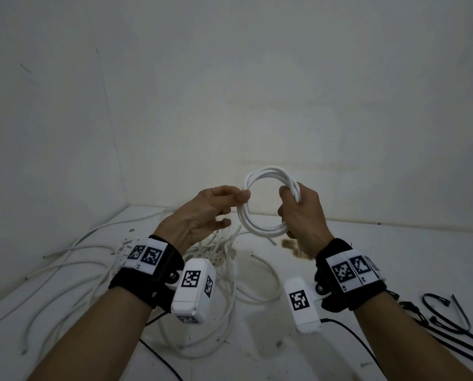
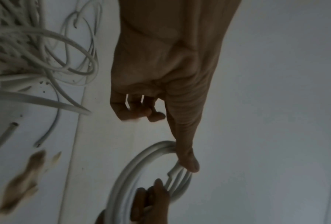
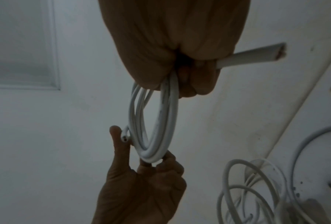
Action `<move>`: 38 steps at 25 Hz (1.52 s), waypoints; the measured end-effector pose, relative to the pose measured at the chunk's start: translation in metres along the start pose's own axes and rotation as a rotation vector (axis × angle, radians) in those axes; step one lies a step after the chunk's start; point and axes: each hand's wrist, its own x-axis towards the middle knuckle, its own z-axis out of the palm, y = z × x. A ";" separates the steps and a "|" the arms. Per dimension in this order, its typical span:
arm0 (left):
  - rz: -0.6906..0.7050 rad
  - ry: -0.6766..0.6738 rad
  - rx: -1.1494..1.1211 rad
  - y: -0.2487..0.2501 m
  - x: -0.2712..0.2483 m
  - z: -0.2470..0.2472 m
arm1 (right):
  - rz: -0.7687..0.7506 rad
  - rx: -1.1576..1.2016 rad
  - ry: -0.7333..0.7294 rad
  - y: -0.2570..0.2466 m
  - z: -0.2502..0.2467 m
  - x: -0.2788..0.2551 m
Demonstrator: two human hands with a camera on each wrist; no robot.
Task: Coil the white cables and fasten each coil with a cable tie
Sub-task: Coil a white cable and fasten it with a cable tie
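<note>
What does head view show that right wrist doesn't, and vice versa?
Only head: the black cable ties lying on the table to the right, both wrist cameras, and the coil seen as a full ring.
Only right wrist: a cut cable end sticking out of the right hand, and another cut end beside the left thumb.
Both: the right hand gripping the coil, the left hand pinching its opposite side, and loose white cables on the table.

Both forearms raised, wrists strapped. R hand fisted round white round cable coil; L hand thumb+index pinch its opp. side.
</note>
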 end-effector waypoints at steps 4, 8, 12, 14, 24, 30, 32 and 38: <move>0.084 -0.155 0.045 -0.003 -0.006 0.006 | -0.033 0.019 -0.069 -0.012 0.001 -0.004; 0.282 0.007 0.245 -0.007 -0.007 0.008 | -0.099 -0.008 -0.097 -0.015 0.005 -0.003; 0.387 0.022 0.499 -0.012 -0.005 0.006 | -0.088 -0.045 -0.118 -0.008 -0.003 0.003; 0.363 -0.039 0.569 -0.006 -0.007 0.002 | -0.053 -0.027 -0.147 -0.002 -0.008 0.003; 0.132 -0.522 0.326 -0.005 -0.013 -0.025 | 0.089 0.082 -0.198 0.001 -0.018 -0.001; 0.238 -0.407 0.404 -0.017 -0.014 -0.017 | 0.057 0.031 -0.182 0.009 -0.021 0.001; 0.320 -0.291 0.536 -0.019 -0.012 -0.011 | 0.008 0.000 -0.145 0.013 -0.024 0.004; 0.574 -0.096 0.921 -0.017 0.000 -0.019 | -0.142 -0.227 -0.109 0.021 -0.042 0.015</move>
